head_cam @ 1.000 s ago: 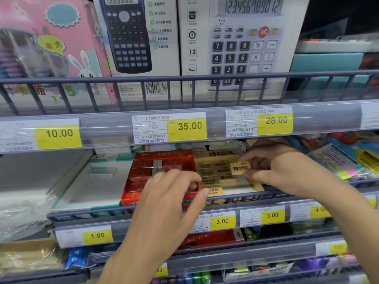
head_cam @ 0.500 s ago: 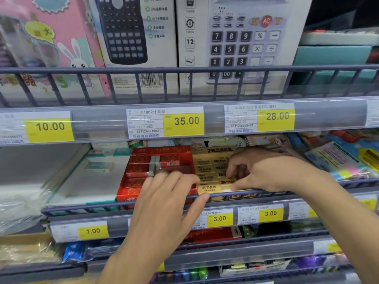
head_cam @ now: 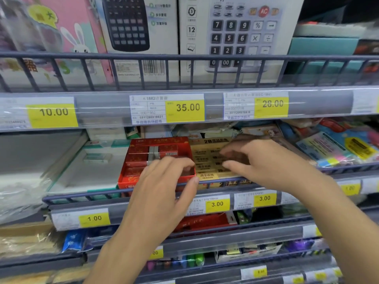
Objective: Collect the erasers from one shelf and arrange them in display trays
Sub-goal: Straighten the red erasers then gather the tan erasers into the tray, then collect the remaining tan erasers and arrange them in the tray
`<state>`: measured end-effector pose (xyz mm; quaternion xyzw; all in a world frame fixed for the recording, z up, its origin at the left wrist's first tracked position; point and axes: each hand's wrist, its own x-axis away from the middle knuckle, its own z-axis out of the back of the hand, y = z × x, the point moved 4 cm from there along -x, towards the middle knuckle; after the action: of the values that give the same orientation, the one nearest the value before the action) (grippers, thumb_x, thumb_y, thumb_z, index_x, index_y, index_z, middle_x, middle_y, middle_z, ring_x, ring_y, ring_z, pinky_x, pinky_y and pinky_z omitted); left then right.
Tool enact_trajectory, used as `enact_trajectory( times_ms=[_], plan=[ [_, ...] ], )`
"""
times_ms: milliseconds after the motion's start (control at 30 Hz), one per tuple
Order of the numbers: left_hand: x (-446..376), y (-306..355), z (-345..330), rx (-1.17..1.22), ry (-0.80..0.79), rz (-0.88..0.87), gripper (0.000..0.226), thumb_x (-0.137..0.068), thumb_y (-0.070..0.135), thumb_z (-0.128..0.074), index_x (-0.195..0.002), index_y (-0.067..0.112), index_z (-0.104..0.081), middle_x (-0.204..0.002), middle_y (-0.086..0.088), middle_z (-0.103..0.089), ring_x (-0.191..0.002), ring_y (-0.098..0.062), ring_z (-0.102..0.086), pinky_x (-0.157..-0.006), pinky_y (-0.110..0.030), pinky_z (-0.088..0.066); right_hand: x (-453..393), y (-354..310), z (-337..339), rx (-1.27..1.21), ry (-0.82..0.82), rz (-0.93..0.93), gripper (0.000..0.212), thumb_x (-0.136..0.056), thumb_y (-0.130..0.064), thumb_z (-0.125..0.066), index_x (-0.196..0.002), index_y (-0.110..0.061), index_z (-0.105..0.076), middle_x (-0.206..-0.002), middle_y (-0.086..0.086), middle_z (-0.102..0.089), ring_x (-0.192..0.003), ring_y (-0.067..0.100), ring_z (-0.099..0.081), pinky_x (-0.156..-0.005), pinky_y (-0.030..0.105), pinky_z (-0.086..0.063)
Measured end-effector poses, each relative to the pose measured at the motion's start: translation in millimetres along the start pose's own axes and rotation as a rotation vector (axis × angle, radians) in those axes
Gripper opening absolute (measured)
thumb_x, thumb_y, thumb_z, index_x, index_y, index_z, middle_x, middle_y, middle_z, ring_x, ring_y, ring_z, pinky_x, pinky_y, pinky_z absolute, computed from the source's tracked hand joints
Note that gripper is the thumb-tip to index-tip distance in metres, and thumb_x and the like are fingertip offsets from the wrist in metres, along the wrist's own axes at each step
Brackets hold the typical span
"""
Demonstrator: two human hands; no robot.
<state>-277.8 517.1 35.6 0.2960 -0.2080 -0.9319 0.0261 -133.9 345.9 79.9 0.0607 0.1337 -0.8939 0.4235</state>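
My left hand (head_cam: 164, 185) grips the red tray's (head_cam: 131, 181) front wall at the shelf rail (head_cam: 86, 194). Right hand (head_cam: 262, 162) hovers blurred over the yellow tray (head_cam: 207, 177), fingers curled; grip unclear. Erasers (head_cam: 205, 158) beneath; the low price strip (head_cam: 184, 107) crowds overhead.

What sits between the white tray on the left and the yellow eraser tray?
The red eraser tray sits there, its front right corner under the left hand, in the head view.
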Motion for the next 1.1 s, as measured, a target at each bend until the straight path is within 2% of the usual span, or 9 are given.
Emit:
enact_trajectory(
  times_ms=[100, 200, 267, 400, 567, 733, 867, 1000, 1100],
  plan=[
    [11, -1, 19, 0.200, 0.105, 0.012, 0.022, -0.100, 0.042, -0.055, -0.120, 0.037, -0.062, -0.112, 0.028, -0.060, -0.112, 0.004, -0.053, -0.087, -0.018, -0.044, 33, -23, 6, -0.310, 0.259, -0.007, 0.020, -0.094, -0.036, -0.063, -0.113, -0.035, -0.068, -0.083, -0.016, -0.064, -0.082, 0.001, -0.060, -0.066, 0.016, -0.045],
    [29, -8, 30, 0.524, 0.130, 0.060, 0.013, -0.100, 0.037, -0.062, -0.110, 0.046, -0.064, -0.110, 0.024, -0.069, -0.105, -0.005, -0.066, -0.080, -0.014, -0.051, 77, -48, -10, -0.679, 0.325, -0.048, 0.017, -0.094, -0.029, -0.066, -0.109, -0.035, -0.068, -0.092, -0.008, -0.066, -0.085, 0.015, -0.062, -0.071, 0.025, -0.051],
    [47, -15, 26, 0.701, 0.036, 0.092, 0.014, -0.096, 0.040, -0.064, -0.107, 0.046, -0.068, -0.109, 0.019, -0.074, -0.101, -0.005, -0.069, -0.082, -0.012, -0.051, 108, -62, -33, -0.843, 0.342, -0.115, 0.017, -0.095, -0.025, -0.067, -0.111, -0.033, -0.069, -0.093, -0.004, -0.067, -0.082, 0.018, -0.063, -0.070, 0.024, -0.052],
    [100, -38, -19, 0.937, -0.311, 0.276, 0.021, -0.084, 0.054, -0.065, -0.102, 0.045, -0.072, -0.106, 0.014, -0.079, -0.092, -0.004, -0.074, -0.078, -0.014, -0.055, 182, -78, -105, -1.025, 0.359, -0.388, 0.018, -0.094, -0.023, -0.070, -0.112, -0.024, -0.071, -0.087, -0.002, -0.067, -0.071, 0.012, -0.061, -0.063, 0.020, -0.050],
    [209, -76, -123, 0.891, -0.721, 0.623, 0.011, -0.101, 0.019, -0.065, -0.105, 0.027, -0.072, -0.102, 0.009, -0.081, -0.090, -0.012, -0.074, -0.073, -0.023, -0.056, 297, -90, -209, -1.115, 0.335, -0.859, 0.019, -0.094, -0.007, -0.066, -0.101, -0.023, -0.074, -0.082, 0.009, -0.067, -0.064, 0.017, -0.056, -0.059, 0.026, -0.047],
    [323, -88, -190, 0.772, -1.028, 0.792, 0.010, -0.103, 0.014, -0.064, -0.108, 0.017, -0.071, -0.098, -0.004, -0.081, -0.086, -0.018, -0.068, -0.074, -0.026, -0.052, 416, -102, -282, -1.121, 0.211, -1.268, 0.015, -0.097, -0.007, -0.062, -0.102, -0.017, -0.072, -0.082, 0.016, -0.066, -0.062, 0.012, -0.059, -0.059, 0.028, -0.047],
    [375, -70, -215, 0.693, -1.185, 0.854, 0.006, -0.102, 0.019, -0.066, -0.105, 0.017, -0.071, -0.098, -0.001, -0.081, -0.075, -0.004, -0.071, -0.068, -0.021, -0.054, 510, -107, -317, -1.085, 0.135, -1.493, 0.012, -0.098, -0.013, -0.062, -0.105, -0.017, -0.071, -0.094, 0.019, -0.070, -0.061, 0.007, -0.061, -0.060, 0.027, -0.047],
    [399, -37, -231, 0.571, -1.259, 0.845, 0.009, -0.099, 0.024, -0.069, -0.105, 0.020, -0.073, -0.097, 0.003, -0.080, -0.089, -0.013, -0.075, -0.075, -0.025, -0.056, 589, -106, -335, -1.076, 0.079, -1.593, 0.009, -0.098, -0.020, -0.063, -0.105, -0.022, -0.069, -0.095, 0.014, -0.069, -0.064, 0.008, -0.064, -0.060, 0.029, -0.050],
    [404, -2, -242, 0.519, -1.294, 0.811, 0.009, -0.099, 0.022, -0.069, -0.106, 0.019, -0.073, -0.096, 0.004, -0.080, -0.088, -0.011, -0.075, -0.074, -0.025, -0.055, 630, -98, -337, -1.090, 0.110, -1.648, 0.008, -0.098, -0.019, -0.064, -0.102, -0.022, -0.069, -0.093, 0.011, -0.069, -0.061, 0.006, -0.062, -0.059, 0.028, -0.050]
  ],
)
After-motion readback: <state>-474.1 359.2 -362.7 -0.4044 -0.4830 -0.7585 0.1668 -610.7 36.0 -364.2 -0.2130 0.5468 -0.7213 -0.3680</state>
